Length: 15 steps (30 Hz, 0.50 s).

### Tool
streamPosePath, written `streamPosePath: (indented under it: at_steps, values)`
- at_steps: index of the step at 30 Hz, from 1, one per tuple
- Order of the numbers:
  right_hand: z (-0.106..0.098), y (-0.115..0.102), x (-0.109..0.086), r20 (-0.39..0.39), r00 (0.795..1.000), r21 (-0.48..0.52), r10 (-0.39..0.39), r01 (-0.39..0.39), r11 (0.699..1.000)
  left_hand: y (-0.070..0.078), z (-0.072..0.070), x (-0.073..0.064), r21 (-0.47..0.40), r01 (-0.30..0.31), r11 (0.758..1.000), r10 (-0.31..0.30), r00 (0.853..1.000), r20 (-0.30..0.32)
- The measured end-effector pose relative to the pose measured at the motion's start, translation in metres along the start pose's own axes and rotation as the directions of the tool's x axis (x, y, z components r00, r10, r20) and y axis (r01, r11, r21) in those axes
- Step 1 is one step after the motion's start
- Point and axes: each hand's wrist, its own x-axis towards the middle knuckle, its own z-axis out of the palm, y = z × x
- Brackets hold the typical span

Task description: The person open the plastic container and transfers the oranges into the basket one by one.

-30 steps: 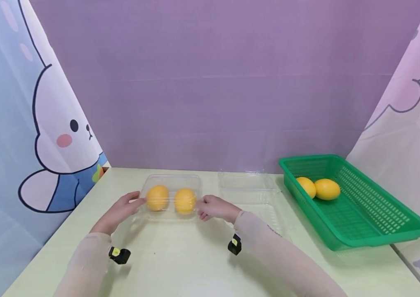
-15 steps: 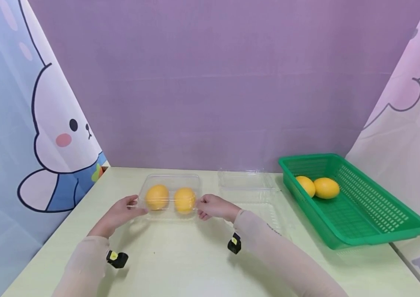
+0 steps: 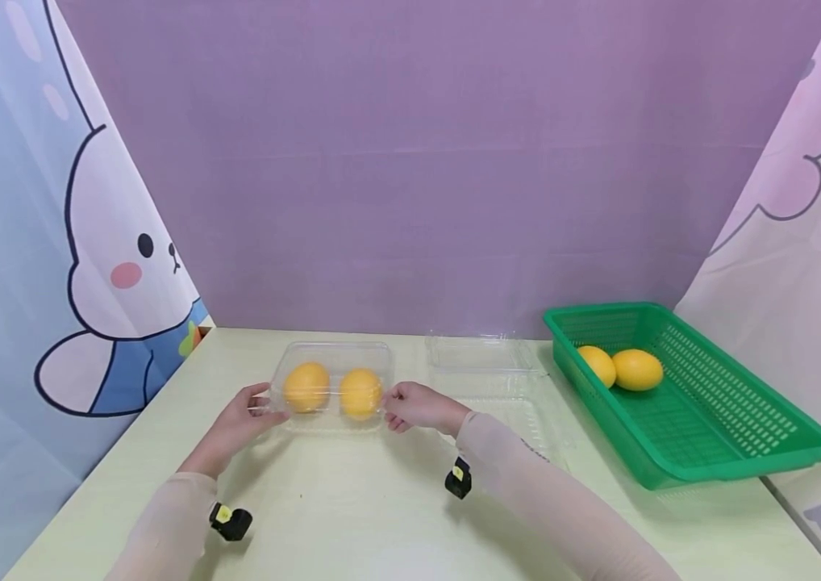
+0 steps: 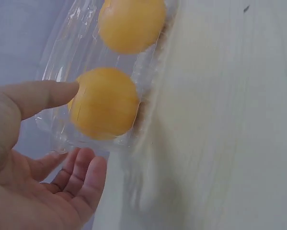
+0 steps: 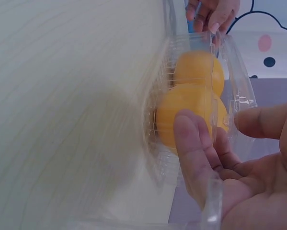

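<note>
A clear plastic clamshell box (image 3: 334, 352) with two round yellow-orange fruits (image 3: 306, 387) inside lies on the table toward the back. Its lid is over the fruits. At the box's left front corner, my left hand (image 3: 239, 415) holds the edge. In the left wrist view the thumb (image 4: 47, 96) lies over the lid, with the fingertips under the rim. On the opposite side my right hand (image 3: 421, 405) pinches the front right edge. The right wrist view shows its thumb (image 5: 260, 122) at the lid's rim and its fingers curled against the box side.
Right of the box stands a second clear plastic box (image 3: 483, 355), its lid folded back. A green basket (image 3: 672, 452) with two yellow fruits (image 3: 638, 369) stands at the table's right. A purple cloth (image 3: 410, 202) closes off the back.
My left hand has shifted its fingers on the left corner, the thumb moving down toward the front and the fingers spreading at the edge. My right hand and the box stay in place.
</note>
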Motion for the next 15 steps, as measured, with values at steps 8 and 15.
streamPosePath:
  at_steps: [8,15]
  values:
    - [0.0012,0.0021,0.0020,-0.001,1.000,-0.018,-0.002,0.002,1.000,-0.0044,0.0005,0.0039,-0.117,0.044,0.992,-0.050,0.998,-0.048]
    - [0.0018,0.0038,0.0031,0.001,1.000,-0.019,-0.010,0.010,1.000,-0.0026,0.0010,0.0005,-0.152,0.046,0.987,-0.045,0.999,0.011]
